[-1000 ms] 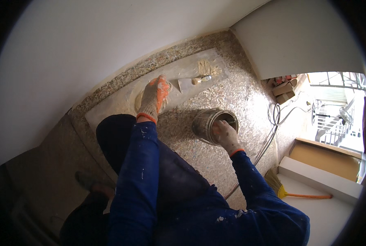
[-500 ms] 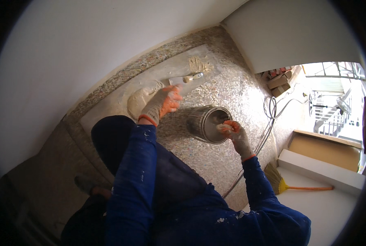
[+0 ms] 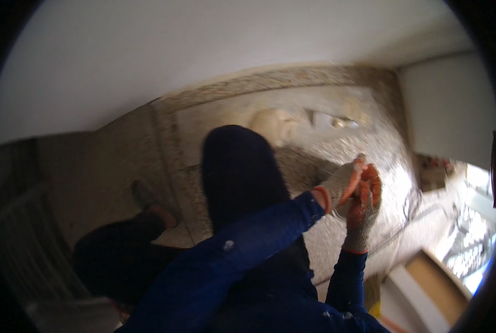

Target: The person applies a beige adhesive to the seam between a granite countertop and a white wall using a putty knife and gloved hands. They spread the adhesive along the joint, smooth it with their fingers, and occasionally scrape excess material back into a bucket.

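Observation:
My hands, in knit gloves with orange palms, meet over the floor to the right of my knee. The left hand (image 3: 343, 183) reaches across from the left with its fingers closed against the right hand's. My right hand (image 3: 364, 208) is closed too, fingertips up. Whatever lies between them is hidden and blurred. The metal bucket is mostly covered by the hands and left sleeve. Beyond them, a putty knife (image 3: 327, 119) lies on a pale smeared sheet (image 3: 203, 119), beside a mound of beige paste (image 3: 271, 125).
A white wall (image 3: 214, 44) runs along the far side of the sheet. Cables (image 3: 389, 241) cross the floor at the right, near cardboard boxes (image 3: 432, 176). A broom (image 3: 373, 299) is partly in view at lower right. My bent knee (image 3: 237, 161) stands close to the sheet.
My left hand has moved right from above the paste to meet the right hand. The right hand has turned fingers-up, by the bucket. The view has swung, shifting the surroundings.

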`<move>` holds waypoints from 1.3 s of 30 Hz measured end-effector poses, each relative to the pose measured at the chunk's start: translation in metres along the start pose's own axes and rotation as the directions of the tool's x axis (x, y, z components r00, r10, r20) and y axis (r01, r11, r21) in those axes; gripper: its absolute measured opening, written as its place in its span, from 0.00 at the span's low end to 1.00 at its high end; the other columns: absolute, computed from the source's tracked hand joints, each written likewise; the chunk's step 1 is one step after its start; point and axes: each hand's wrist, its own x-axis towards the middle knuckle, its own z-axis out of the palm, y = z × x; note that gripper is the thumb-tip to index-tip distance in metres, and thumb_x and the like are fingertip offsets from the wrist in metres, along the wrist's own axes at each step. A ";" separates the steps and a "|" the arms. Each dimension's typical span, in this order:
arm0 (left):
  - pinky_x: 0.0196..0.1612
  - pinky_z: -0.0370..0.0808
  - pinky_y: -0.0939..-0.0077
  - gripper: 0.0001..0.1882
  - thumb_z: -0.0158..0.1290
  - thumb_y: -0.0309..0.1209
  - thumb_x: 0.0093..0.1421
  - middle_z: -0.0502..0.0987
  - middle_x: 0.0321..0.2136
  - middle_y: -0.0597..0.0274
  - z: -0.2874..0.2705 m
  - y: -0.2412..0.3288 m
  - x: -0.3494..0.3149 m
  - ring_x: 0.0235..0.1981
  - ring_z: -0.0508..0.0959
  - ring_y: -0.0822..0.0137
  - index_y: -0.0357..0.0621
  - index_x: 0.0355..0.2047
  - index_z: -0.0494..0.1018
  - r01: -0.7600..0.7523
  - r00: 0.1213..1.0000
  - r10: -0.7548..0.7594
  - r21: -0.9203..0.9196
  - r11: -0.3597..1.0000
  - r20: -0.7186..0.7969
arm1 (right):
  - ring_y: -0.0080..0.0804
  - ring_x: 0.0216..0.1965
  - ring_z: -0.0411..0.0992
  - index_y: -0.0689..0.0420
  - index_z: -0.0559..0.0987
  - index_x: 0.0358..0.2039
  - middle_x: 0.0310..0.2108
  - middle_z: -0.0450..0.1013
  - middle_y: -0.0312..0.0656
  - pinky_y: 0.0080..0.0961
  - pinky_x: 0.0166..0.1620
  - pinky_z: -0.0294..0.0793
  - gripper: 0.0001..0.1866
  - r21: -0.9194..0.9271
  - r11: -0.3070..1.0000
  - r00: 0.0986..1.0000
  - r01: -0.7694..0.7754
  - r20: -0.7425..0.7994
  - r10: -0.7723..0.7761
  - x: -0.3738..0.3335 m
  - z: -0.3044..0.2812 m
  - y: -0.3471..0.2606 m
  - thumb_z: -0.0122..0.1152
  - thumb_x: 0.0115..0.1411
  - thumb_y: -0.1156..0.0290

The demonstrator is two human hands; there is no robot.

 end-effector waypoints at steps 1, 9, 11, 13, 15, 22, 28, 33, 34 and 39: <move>0.47 0.73 0.72 0.24 0.36 0.47 0.73 0.77 0.44 0.56 -0.004 0.009 -0.001 0.44 0.75 0.65 0.40 0.50 0.72 -0.118 0.993 0.119 -0.080 0.990 0.007 | 0.36 0.66 0.63 0.62 0.63 0.67 0.65 0.64 0.48 0.34 0.68 0.59 0.28 -0.241 0.968 0.997 0.071 0.025 -0.066 0.017 0.016 -0.001 0.52 0.71 0.62; 0.71 0.53 0.69 0.29 0.41 0.40 0.73 0.57 0.69 0.47 -0.042 0.122 -0.038 0.71 0.57 0.56 0.37 0.68 0.57 -0.583 0.493 0.855 0.669 0.462 -0.161 | 0.37 0.68 0.58 0.61 0.58 0.69 0.69 0.58 0.48 0.31 0.68 0.56 0.29 -0.286 0.912 0.920 0.295 0.344 -0.190 0.108 0.134 0.025 0.43 0.74 0.60; 0.73 0.49 0.68 0.30 0.42 0.38 0.72 0.53 0.71 0.48 -0.066 0.153 -0.053 0.72 0.51 0.53 0.37 0.69 0.53 -0.517 0.437 0.852 0.695 0.500 -0.288 | 0.38 0.67 0.59 0.61 0.59 0.69 0.68 0.59 0.48 0.31 0.68 0.57 0.29 -0.287 0.911 0.897 0.295 0.412 -0.160 0.095 0.159 0.033 0.43 0.74 0.59; 0.73 0.47 0.69 0.32 0.41 0.38 0.72 0.50 0.72 0.49 -0.079 0.155 -0.074 0.74 0.47 0.55 0.38 0.71 0.50 -0.509 0.519 0.829 0.703 0.497 -0.209 | 0.40 0.66 0.60 0.60 0.59 0.70 0.67 0.60 0.49 0.33 0.68 0.57 0.28 -0.427 0.752 0.805 0.502 0.549 -0.226 0.096 0.180 0.035 0.41 0.75 0.59; 0.74 0.45 0.69 0.32 0.41 0.39 0.72 0.49 0.72 0.50 -0.077 0.147 -0.089 0.74 0.44 0.56 0.39 0.71 0.48 -0.328 0.505 0.847 0.872 0.365 -0.165 | 0.41 0.68 0.57 0.60 0.57 0.70 0.68 0.59 0.50 0.34 0.70 0.55 0.29 0.063 0.998 0.889 0.000 0.456 -0.029 0.117 0.205 0.036 0.43 0.74 0.59; 0.72 0.51 0.67 0.32 0.39 0.43 0.73 0.53 0.71 0.50 -0.103 0.190 -0.169 0.73 0.50 0.59 0.36 0.70 0.50 -0.607 0.189 0.901 0.674 0.420 -0.391 | 0.39 0.72 0.52 0.60 0.56 0.71 0.71 0.55 0.48 0.35 0.71 0.53 0.31 0.150 0.969 0.721 -0.198 0.692 0.041 0.086 0.290 0.017 0.42 0.74 0.56; 0.72 0.52 0.67 0.34 0.34 0.50 0.74 0.58 0.69 0.49 -0.123 0.200 -0.254 0.71 0.56 0.58 0.36 0.69 0.53 -0.801 0.075 0.951 0.550 0.236 -0.299 | 0.40 0.61 0.67 0.64 0.64 0.65 0.60 0.68 0.54 0.36 0.60 0.68 0.28 -0.234 0.823 0.643 0.518 0.740 -0.194 0.046 0.394 -0.024 0.42 0.75 0.55; 0.71 0.54 0.67 0.34 0.34 0.50 0.74 0.59 0.68 0.49 -0.206 0.183 -0.303 0.70 0.58 0.59 0.38 0.69 0.54 -0.765 -0.111 0.894 0.612 0.202 -0.435 | 0.42 0.64 0.64 0.64 0.60 0.67 0.63 0.66 0.56 0.32 0.65 0.64 0.28 -0.189 0.981 0.565 0.048 0.815 0.129 -0.003 0.471 0.020 0.46 0.73 0.61; 0.71 0.55 0.66 0.33 0.35 0.49 0.74 0.60 0.68 0.49 -0.236 0.181 -0.320 0.69 0.59 0.59 0.37 0.69 0.54 -0.806 -0.049 0.853 0.525 0.274 -0.520 | 0.42 0.67 0.60 0.63 0.60 0.68 0.65 0.63 0.54 0.32 0.67 0.60 0.30 -0.106 0.973 0.451 0.205 0.893 0.002 -0.023 0.474 0.035 0.46 0.73 0.58; 0.69 0.58 0.66 0.31 0.37 0.45 0.74 0.64 0.65 0.50 -0.300 0.181 -0.367 0.67 0.63 0.61 0.37 0.69 0.54 0.060 -0.379 0.913 0.980 0.187 -0.152 | 0.41 0.70 0.56 0.62 0.59 0.69 0.69 0.58 0.53 0.33 0.70 0.55 0.33 -0.333 0.942 0.498 0.031 0.823 0.275 -0.041 0.513 0.090 0.47 0.73 0.53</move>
